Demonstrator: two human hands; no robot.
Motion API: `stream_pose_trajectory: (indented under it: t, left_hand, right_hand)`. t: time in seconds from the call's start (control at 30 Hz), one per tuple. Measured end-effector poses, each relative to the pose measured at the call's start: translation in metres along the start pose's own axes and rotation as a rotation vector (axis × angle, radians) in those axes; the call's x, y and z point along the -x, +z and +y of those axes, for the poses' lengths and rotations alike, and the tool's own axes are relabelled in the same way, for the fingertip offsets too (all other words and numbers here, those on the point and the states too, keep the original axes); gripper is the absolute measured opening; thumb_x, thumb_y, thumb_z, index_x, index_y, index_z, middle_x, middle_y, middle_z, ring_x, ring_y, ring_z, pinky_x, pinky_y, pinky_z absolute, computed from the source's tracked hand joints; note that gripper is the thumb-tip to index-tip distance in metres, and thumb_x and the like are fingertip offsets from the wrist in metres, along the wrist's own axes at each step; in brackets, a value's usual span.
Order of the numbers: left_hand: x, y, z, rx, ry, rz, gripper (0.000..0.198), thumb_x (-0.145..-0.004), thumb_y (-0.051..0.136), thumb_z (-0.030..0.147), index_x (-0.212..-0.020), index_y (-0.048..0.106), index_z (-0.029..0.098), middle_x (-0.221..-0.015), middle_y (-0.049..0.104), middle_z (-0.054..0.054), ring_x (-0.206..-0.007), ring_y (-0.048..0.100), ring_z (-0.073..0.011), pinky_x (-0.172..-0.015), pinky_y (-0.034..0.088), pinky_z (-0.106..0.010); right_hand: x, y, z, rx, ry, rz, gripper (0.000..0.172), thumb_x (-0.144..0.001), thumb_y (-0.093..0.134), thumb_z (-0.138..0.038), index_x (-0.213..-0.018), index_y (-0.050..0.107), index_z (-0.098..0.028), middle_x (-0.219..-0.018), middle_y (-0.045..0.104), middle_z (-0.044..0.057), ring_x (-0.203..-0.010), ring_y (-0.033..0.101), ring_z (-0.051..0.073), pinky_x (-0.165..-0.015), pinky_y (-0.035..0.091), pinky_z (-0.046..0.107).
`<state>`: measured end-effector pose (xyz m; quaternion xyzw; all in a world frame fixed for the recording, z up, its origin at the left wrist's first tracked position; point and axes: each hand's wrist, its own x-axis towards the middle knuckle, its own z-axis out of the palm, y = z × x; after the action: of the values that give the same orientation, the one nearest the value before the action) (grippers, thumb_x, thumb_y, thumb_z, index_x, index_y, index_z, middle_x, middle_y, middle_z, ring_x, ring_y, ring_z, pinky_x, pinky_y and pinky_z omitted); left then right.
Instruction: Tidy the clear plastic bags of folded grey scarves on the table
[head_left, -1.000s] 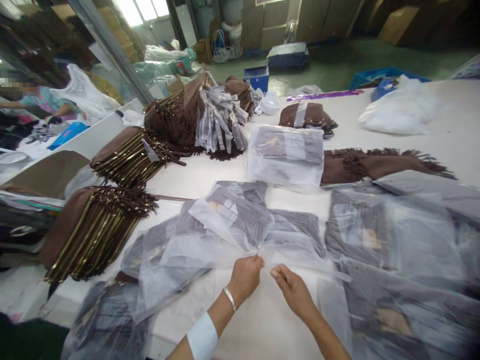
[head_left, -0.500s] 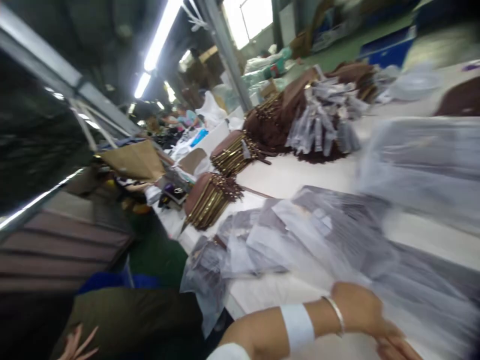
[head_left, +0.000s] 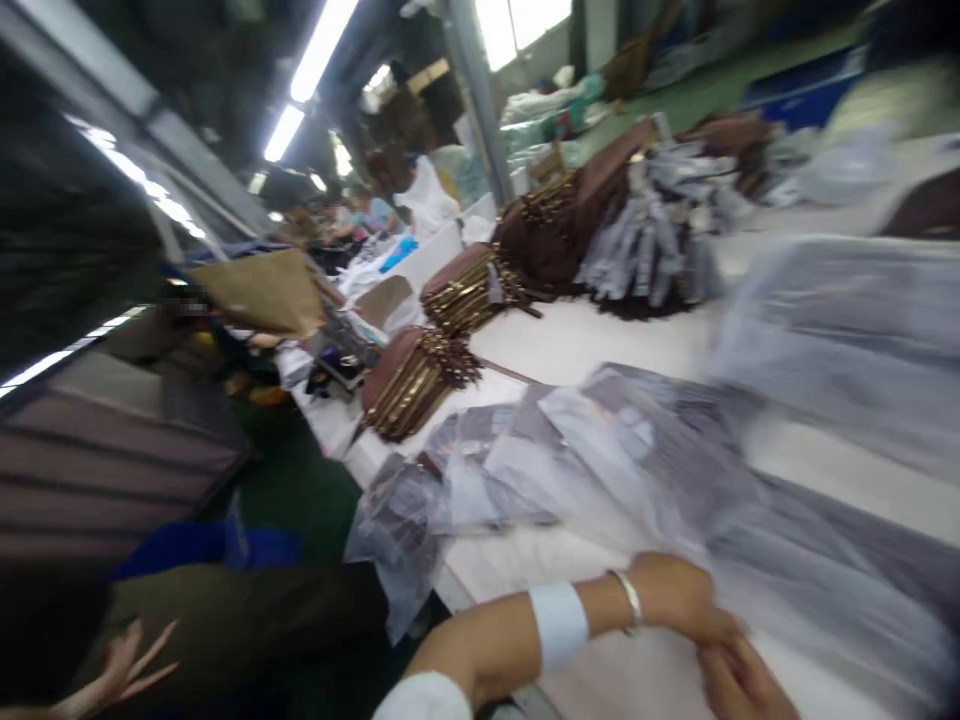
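Left hand, head view: (head_left: 671, 595) curled inward and met by the right hand (head_left: 739, 680) over the white table (head_left: 570, 335); whether anything is pinched by either cannot be told through the blur.
Plastic bags (head_left: 817, 600): laid just beyond both hands; contact cannot be confirmed. Overlapped, seemingly to save room and leave edges within reach.
Brown stack (head_left: 420, 385): set beyond the bags, leftward, its pieces lined up, probably for easy separation.
Co-worker's hand (head_left: 124, 665): fingers spread, well apart.
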<state>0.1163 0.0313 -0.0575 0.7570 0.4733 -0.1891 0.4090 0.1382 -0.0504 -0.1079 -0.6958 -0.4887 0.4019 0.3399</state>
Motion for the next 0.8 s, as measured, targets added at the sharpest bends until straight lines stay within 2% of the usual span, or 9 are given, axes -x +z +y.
stream_pose_trajectory:
  t: [0.07, 0.13, 0.2, 0.3, 0.4, 0.47, 0.6, 0.7, 0.8]
  left_hand:
    - [0.001, -0.009, -0.004, 0.041, 0.018, -0.105, 0.060, -0.084, 0.047, 0.066, -0.068, 0.069, 0.013, -0.067, 0.069, -0.018, -0.069, 0.068, -0.0291, -0.059, 0.052, -0.038]
    - [-0.007, -0.015, -0.012, 0.344, -0.061, -0.251, 0.052, -0.075, 0.063, 0.062, -0.058, 0.063, 0.013, -0.054, 0.061, -0.009, -0.052, 0.061, -0.0221, -0.051, 0.049, -0.033]
    - [-0.015, -0.016, -0.017, 0.504, -0.090, -0.240, 0.039, -0.062, 0.079, 0.047, -0.059, 0.060, 0.013, -0.050, 0.056, -0.001, -0.045, 0.053, -0.0149, -0.047, 0.044, -0.027]
    - [-0.016, -0.008, -0.015, 0.514, -0.102, -0.153, 0.038, -0.057, 0.083, 0.029, -0.084, 0.062, 0.013, -0.054, 0.054, 0.005, -0.048, 0.052, -0.0111, -0.048, 0.042, -0.022]
    - [-0.011, 0.003, -0.009, 0.462, -0.134, -0.018, 0.049, -0.067, 0.075, 0.022, -0.109, 0.053, 0.011, -0.060, 0.056, 0.006, -0.053, 0.055, -0.0115, -0.051, 0.044, -0.021]
    - [-0.008, 0.007, -0.006, 0.390, -0.121, 0.070, 0.038, -0.074, 0.067, 0.020, -0.109, 0.054, 0.011, -0.062, 0.057, 0.005, -0.056, 0.057, -0.0126, -0.054, 0.043, -0.022]
    - [0.000, 0.003, -0.006, 0.186, -0.002, 0.239, 0.007, -0.083, 0.059, 0.024, -0.085, 0.061, 0.017, -0.070, 0.062, -0.001, -0.072, 0.061, -0.0168, -0.065, 0.040, -0.025]
    - [0.010, -0.001, -0.007, 0.052, 0.083, 0.293, 0.018, -0.090, 0.052, 0.030, -0.079, 0.061, 0.019, -0.078, 0.064, -0.005, -0.080, 0.061, -0.0202, -0.071, 0.038, -0.028]
    - [0.016, 0.002, -0.008, -0.205, 0.187, 0.347, 0.021, -0.096, 0.043, 0.027, -0.089, 0.061, 0.019, -0.091, 0.064, -0.007, -0.078, 0.061, -0.0199, -0.065, 0.036, -0.027]
  right_hand:
    - [0.022, -0.021, 0.016, 0.076, 0.038, 0.128, 0.049, -0.097, 0.036, -0.054, -0.105, 0.065, -0.015, -0.085, 0.070, 0.007, -0.065, 0.064, 0.017, -0.059, 0.054, 0.028]
    - [0.034, -0.029, 0.021, 0.194, -0.022, 0.250, 0.053, -0.098, 0.029, -0.051, -0.106, 0.065, -0.013, -0.081, 0.072, 0.009, -0.063, 0.066, 0.021, -0.055, 0.049, 0.028]
    - [0.035, -0.028, 0.020, 0.353, -0.131, 0.318, 0.046, -0.101, 0.029, -0.041, -0.103, 0.065, -0.014, -0.079, 0.072, 0.011, -0.062, 0.066, 0.021, -0.055, 0.045, 0.027]
    - [0.032, -0.025, 0.017, 0.500, -0.208, 0.321, 0.039, -0.101, 0.031, -0.032, -0.096, 0.066, -0.015, -0.069, 0.069, 0.008, -0.056, 0.062, 0.017, -0.052, 0.038, 0.025]
    - [0.032, -0.025, 0.017, 0.430, -0.147, 0.322, 0.038, -0.101, 0.031, -0.032, -0.095, 0.064, -0.016, -0.069, 0.067, 0.006, -0.054, 0.060, 0.017, -0.050, 0.034, 0.026]
    - [0.034, -0.026, 0.019, 0.244, -0.032, 0.314, 0.035, -0.100, 0.033, -0.037, -0.091, 0.061, -0.017, -0.069, 0.066, 0.004, -0.056, 0.060, 0.018, -0.051, 0.034, 0.026]
    - [0.034, -0.034, 0.020, -0.161, 0.175, 0.254, 0.033, -0.096, 0.041, -0.046, -0.080, 0.056, -0.021, -0.065, 0.061, 0.000, -0.059, 0.056, 0.017, -0.057, 0.037, 0.025]
    - [0.033, -0.042, 0.017, -0.234, 0.212, 0.224, 0.032, -0.094, 0.043, -0.047, -0.081, 0.057, -0.022, -0.067, 0.060, 0.000, -0.062, 0.054, 0.018, -0.061, 0.037, 0.026]
    - [0.032, -0.047, 0.014, -0.240, 0.224, 0.203, 0.029, -0.093, 0.042, -0.045, -0.082, 0.056, -0.022, -0.066, 0.058, 0.000, -0.062, 0.052, 0.018, -0.062, 0.036, 0.027]
